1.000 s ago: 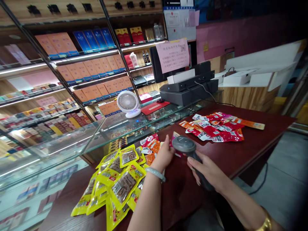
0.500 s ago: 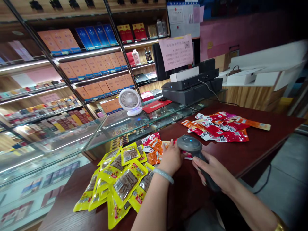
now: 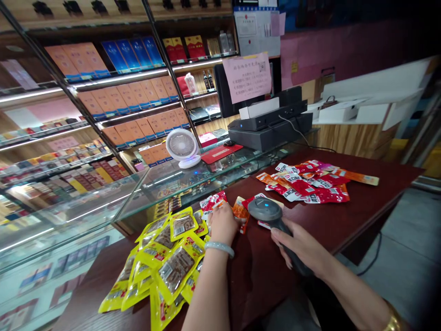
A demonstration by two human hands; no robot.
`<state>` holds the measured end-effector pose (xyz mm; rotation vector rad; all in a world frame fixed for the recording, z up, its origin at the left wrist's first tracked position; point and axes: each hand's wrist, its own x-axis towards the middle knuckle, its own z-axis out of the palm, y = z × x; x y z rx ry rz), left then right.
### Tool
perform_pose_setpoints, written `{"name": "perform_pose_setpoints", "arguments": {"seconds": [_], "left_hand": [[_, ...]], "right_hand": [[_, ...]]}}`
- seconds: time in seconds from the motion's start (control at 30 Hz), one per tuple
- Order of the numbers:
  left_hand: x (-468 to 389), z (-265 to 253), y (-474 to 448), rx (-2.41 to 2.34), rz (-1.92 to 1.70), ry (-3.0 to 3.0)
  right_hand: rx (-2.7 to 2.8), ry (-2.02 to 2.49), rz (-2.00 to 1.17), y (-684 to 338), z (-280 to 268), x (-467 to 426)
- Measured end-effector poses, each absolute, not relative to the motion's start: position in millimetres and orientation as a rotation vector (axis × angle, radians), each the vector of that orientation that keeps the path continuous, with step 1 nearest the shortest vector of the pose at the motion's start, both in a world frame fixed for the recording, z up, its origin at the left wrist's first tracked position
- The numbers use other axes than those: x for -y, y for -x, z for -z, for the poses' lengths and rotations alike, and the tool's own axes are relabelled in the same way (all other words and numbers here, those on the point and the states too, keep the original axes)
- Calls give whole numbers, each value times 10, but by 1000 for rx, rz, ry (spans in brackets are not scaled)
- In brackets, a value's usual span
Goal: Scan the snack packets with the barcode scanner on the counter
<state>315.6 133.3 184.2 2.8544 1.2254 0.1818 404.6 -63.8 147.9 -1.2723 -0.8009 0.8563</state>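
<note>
My right hand is wrapped round the handle of a grey barcode scanner, whose head has a blue light. A red and white packet lies partly hidden under the scanner head. My left hand reaches down over small orange and red snack packets; its fingertips are mostly hidden, so I cannot tell whether they grip one. Just right of it lies an orange packet. Behind it are red and white packets. Left of my left wrist, yellow-edged snack bags with brown contents are heaped on the dark red table.
A pile of red, white and orange packets lies at the table's right. Beyond the table stand a glass counter, a white fan, a red mat and a dark cash-register unit. Boxed goods fill shelves behind.
My left hand has moved left, away from the scanner head, onto the orange packets. An orange packet now shows between hand and scanner. My right hand still holds the scanner; the view has shifted slightly.
</note>
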Motion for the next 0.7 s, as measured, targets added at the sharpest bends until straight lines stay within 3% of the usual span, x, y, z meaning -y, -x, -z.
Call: {"name": "perform_pose_setpoints", "arguments": {"seconds": [0.37, 0.7], "left_hand": [[-1399, -1895, -3167, -1284, -508, -2490], [-1287, -1847, -3275, -1153, -495, -2394]], "right_hand": [[755, 1182, -875, -4081, -1581, 620], [765, 1192, -832, -4145, -1565, 664]]}}
